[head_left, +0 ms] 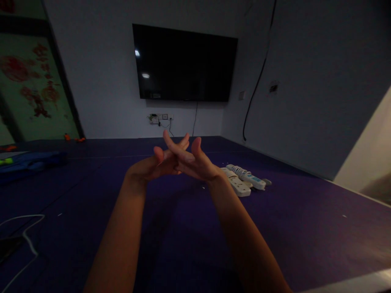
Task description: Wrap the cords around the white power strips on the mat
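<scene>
Both arms reach forward over the dark purple floor mat (177, 244). My left hand (154, 165) is bent inward at the wrist, thumb raised and fingers stretched toward the right. Crossing it at the fingers is my right hand (198, 162), its thumb also up and its fingers pointing left. The fingers of the two hands touch or overlap in the middle; exactly how they interlace is partly hidden. No object shows in either hand. Just beyond my right wrist lie a white power strip (240, 186) and a second white power strip (255, 180), with white cords wound around them.
A large dark television (186, 65) hangs on the far wall above some wall sockets (165, 116). A black cable (255, 87) runs down the right wall. At left are blue cloth (39, 160), small orange objects (80, 140) and a white cord (29, 240) beside a dark flat object (10, 248).
</scene>
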{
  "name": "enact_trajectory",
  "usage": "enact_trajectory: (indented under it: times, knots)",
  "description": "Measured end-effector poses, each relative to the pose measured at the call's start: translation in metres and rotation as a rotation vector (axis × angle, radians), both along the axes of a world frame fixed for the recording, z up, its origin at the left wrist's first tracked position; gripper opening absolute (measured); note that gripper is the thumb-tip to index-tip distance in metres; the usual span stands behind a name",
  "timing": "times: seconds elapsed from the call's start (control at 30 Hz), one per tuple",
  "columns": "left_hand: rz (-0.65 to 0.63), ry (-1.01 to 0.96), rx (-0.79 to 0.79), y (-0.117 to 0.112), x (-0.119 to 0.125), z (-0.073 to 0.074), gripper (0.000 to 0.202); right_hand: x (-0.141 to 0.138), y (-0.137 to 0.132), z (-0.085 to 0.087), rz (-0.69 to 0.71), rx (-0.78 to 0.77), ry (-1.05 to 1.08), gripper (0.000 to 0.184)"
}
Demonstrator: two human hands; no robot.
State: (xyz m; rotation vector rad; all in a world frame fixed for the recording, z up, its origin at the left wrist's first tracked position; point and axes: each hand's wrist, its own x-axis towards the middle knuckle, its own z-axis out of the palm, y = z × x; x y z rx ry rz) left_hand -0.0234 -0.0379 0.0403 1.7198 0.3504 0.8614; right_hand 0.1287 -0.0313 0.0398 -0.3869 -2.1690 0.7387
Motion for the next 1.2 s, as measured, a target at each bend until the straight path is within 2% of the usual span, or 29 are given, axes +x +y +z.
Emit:
enact_trajectory:
  times: [0.1,0.17,0.33,0.5,0.6,0.67,0.87,1.0,1.2]
  knots:
    - [0.044,-0.055,-0.024,0.004,0.008,-0.002,0.077,-0.002,0.003,-0.001,0.115,-0.201,0.052,0.096]
    - [0.073,-0.102,-0.044,0.004,0.014,-0.002,0.079,-0.002,0.004,-0.002,0.146,-0.265,0.090,0.096]
    - [0.060,-0.137,-0.066,0.000,0.024,0.000,0.091,-0.001,0.002,-0.001,0.093,-0.266,0.141,0.091]
    - [0.129,-0.171,-0.077,0.002,0.024,-0.002,0.089,-0.002,0.004,-0.001,0.081,-0.278,0.160,0.092]
    - [0.121,-0.152,-0.089,0.004,0.021,-0.003,0.089,-0.001,0.007,-0.003,0.118,-0.307,0.146,0.090]
    - [0.112,-0.145,-0.091,0.006,0.022,-0.004,0.088,0.002,0.008,-0.003,0.104,-0.296,0.122,0.089]
    - [0.177,-0.129,-0.095,0.007,0.033,-0.004,0.088,0.006,0.014,-0.002,-0.104,-0.088,0.099,0.082]
    - [0.171,-0.133,-0.114,0.005,0.037,-0.002,0.079,0.002,0.015,-0.001,-0.113,0.002,0.157,0.081]
    - [0.136,-0.150,-0.099,0.007,0.038,-0.004,0.071,0.002,0.012,0.001,-0.168,-0.010,0.138,0.080]
